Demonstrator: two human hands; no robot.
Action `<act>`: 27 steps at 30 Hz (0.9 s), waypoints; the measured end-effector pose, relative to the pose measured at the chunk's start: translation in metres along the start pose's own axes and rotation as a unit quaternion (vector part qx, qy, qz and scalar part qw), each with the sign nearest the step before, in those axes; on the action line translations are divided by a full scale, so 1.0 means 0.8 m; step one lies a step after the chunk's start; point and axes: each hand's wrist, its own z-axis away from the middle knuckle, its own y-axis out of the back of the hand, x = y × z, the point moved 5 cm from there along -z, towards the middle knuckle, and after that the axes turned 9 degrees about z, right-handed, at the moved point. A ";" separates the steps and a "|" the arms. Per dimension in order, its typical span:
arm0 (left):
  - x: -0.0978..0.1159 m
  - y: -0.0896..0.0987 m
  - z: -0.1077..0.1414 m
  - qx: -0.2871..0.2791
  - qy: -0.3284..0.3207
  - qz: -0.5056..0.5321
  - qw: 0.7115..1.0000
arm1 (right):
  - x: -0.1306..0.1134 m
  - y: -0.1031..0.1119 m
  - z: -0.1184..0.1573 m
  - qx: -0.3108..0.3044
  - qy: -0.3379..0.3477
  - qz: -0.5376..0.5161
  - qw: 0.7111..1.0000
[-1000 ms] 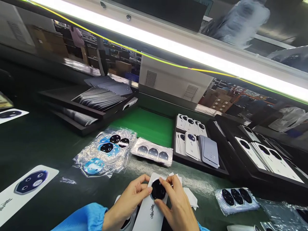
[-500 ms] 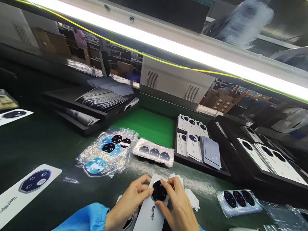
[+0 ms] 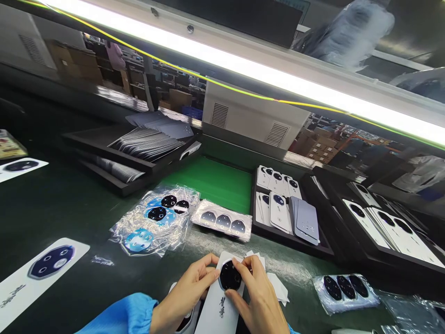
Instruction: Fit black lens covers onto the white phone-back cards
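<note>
A white phone back panel (image 3: 217,311) with dark lettering lies tilted between my hands. On its upper part sits a black camera lens cover (image 3: 230,275) with a rounded outline. My left hand (image 3: 194,288) grips the panel's left edge, its thumb beside the cover. From the right, my right hand (image 3: 255,290) pinches the cover, index finger at its top and thumb at its lower edge; how firmly the cover is seated cannot be told. Under my left wrist, another panel with a dark lens area (image 3: 186,323) is partly hidden. White paper pieces (image 3: 277,288) lie beside my right hand.
Bagged lens covers (image 3: 157,214) and a wrapped pack (image 3: 222,221) lie ahead, another pack (image 3: 345,288) at right. Black trays (image 3: 323,248) hold white and grey panels; a stacked tray (image 3: 139,163) stands back left. A large white panel (image 3: 38,283) lies at left.
The white phone back panel has shifted slightly to the right under my hands. Both hands keep nearly the same place and hold.
</note>
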 end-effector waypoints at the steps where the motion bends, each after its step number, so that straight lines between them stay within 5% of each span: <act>1: 0.001 0.000 0.001 0.002 0.002 -0.001 1.000 | 0.001 0.000 0.000 0.000 0.001 0.000 1.000; 17: -0.017 0.012 -0.009 0.010 -0.001 -0.007 1.000 | 0.007 0.000 -0.001 -0.027 0.032 -0.009 0.999; 27: -0.014 0.009 -0.012 0.027 -0.021 0.005 0.999 | -0.002 -0.001 -0.001 0.010 0.022 -0.008 1.000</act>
